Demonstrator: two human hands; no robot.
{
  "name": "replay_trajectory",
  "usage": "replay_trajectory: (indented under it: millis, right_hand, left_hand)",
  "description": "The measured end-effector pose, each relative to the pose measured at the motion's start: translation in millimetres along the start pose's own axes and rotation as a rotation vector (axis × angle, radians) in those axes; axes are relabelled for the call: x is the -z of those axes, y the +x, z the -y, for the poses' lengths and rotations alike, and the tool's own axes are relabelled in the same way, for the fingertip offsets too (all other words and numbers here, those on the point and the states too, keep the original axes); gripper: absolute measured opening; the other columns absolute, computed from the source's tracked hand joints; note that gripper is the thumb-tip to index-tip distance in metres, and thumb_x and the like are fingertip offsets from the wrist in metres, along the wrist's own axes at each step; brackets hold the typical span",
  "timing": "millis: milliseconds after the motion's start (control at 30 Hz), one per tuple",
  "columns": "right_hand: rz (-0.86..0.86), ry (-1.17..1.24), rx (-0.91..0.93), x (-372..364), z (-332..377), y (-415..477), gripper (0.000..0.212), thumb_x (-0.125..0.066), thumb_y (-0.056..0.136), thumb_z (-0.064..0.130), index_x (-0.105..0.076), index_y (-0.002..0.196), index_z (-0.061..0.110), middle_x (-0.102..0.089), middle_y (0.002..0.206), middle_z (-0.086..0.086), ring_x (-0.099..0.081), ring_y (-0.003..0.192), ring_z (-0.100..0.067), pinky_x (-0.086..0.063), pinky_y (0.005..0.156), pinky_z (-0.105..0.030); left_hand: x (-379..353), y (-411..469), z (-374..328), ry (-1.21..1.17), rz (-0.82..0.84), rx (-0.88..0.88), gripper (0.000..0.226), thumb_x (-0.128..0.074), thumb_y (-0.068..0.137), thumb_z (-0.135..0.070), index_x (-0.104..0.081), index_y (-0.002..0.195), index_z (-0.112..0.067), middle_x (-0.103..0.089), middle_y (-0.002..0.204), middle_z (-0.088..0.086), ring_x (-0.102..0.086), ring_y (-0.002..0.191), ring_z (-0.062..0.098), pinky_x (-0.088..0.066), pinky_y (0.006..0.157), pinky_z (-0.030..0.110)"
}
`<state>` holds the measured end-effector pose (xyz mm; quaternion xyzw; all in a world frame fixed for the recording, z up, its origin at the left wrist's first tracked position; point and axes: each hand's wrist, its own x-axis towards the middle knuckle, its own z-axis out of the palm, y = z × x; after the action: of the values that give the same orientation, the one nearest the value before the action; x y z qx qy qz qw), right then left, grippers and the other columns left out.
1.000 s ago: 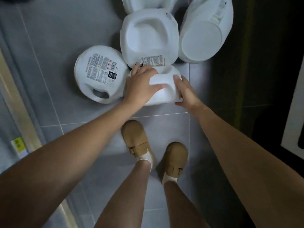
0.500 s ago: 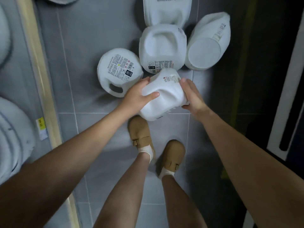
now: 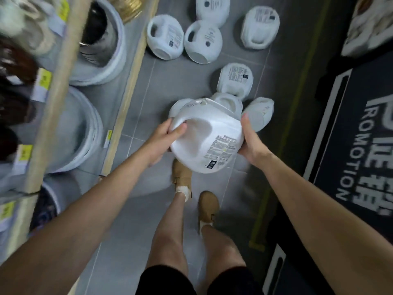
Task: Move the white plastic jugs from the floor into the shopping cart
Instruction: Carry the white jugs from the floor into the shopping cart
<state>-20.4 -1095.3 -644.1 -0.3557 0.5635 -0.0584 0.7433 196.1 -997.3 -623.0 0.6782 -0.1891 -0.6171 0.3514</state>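
I hold one white plastic jug (image 3: 207, 139) in the air above my feet, its labelled side facing me. My left hand (image 3: 168, 138) grips its left edge and my right hand (image 3: 248, 141) presses against its right side. Several more white jugs lie on the grey tile floor beyond it: one with a label (image 3: 236, 78), one at the right (image 3: 260, 112), and a farther group (image 3: 203, 39) with another off to its right (image 3: 260, 26). No shopping cart is in view.
Store shelving (image 3: 61, 86) with large white pots (image 3: 70, 133) and yellow price tags runs along the left. A black promotion sign (image 3: 357, 145) lies at the right. My two tan shoes (image 3: 181, 173) stand on the floor under the jug.
The jug has come up off the floor between both hands and turned its label toward me. My view has risen, showing more jugs and the left shelf.
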Motion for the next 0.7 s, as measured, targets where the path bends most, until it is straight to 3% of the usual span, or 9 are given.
replay_trajectory:
  millis: [133, 233, 333, 467, 633, 700]
  right_hand:
    - [0.036, -0.002, 0.019, -29.6, 32.2, -59.1, 0.056, -0.027, 0.091, 0.067, -0.065, 0.11, 0.03, -0.073, 0.105, 0.001, -0.069, 0.1, -0.02, -0.052, 0.088, -0.04]
    - [0.104, -0.126, 0.028, -55.4, 48.0, -101.3, 0.063, -0.03, 0.083, 0.077, -0.063, 0.117, 0.036, -0.072, 0.11, 0.003, -0.067, 0.104, -0.017, -0.05, 0.096, -0.044]
    - [0.174, -0.217, 0.063, -80.5, 61.0, -139.5, 0.072, -0.037, 0.07, 0.087, -0.062, 0.119, 0.04, -0.07, 0.115, 0.001, -0.064, 0.11, -0.02, -0.046, 0.1, -0.051]
    - [0.34, -0.357, 0.197, -119.5, 73.7, -194.6, 0.055, -0.033, 0.088, 0.069, -0.062, 0.117, 0.033, -0.069, 0.114, -0.008, -0.064, 0.109, -0.025, -0.049, 0.096, -0.054]
    - [0.472, -0.551, 0.288, -174.2, 73.2, -260.7, 0.064, -0.045, 0.074, 0.083, -0.059, 0.12, 0.04, -0.068, 0.114, -0.011, -0.064, 0.109, -0.033, -0.048, 0.091, -0.064]
    - [0.538, -0.604, 0.306, -199.8, 64.4, -291.6, 0.059, -0.046, 0.08, 0.076, -0.056, 0.124, 0.038, -0.068, 0.115, -0.01, -0.064, 0.109, -0.032, -0.047, 0.092, -0.063]
  left_hand:
    - [8.8, -81.9, -9.0, -0.179, -0.075, -0.002, 0.034, -0.056, 0.088, -0.046, -0.056, 0.119, -0.03, -0.063, 0.123, -0.003, -0.06, 0.107, 0.013, -0.05, 0.078, 0.037]
    - [13.3, -136.1, -16.3, -0.276, -0.179, -0.048, 0.039, -0.054, 0.081, -0.053, -0.055, 0.114, -0.031, -0.058, 0.131, -0.001, -0.056, 0.119, 0.023, -0.048, 0.08, 0.041]
    - [21.1, -184.3, -18.9, -0.369, -0.281, -0.073, 0.048, -0.055, 0.077, -0.061, -0.056, 0.109, -0.025, -0.059, 0.129, 0.003, -0.057, 0.118, 0.028, -0.047, 0.083, 0.043]
    - [36.7, -252.4, -12.7, -0.5, -0.377, -0.131, 0.044, -0.053, 0.081, -0.062, -0.057, 0.1, -0.022, -0.062, 0.118, 0.006, -0.06, 0.109, 0.026, -0.049, 0.088, 0.04]
    - [46.7, -349.5, 15.4, -0.655, -0.426, -0.235, 0.042, -0.05, 0.086, -0.058, -0.058, 0.107, -0.023, -0.06, 0.124, 0.008, -0.058, 0.111, 0.022, -0.052, 0.083, 0.037]
    - [49.3, -392.7, 33.4, -0.705, -0.47, -0.295, 0.054, -0.049, 0.087, -0.058, -0.058, 0.121, -0.017, -0.06, 0.125, 0.01, -0.058, 0.11, 0.023, -0.05, 0.086, 0.039]
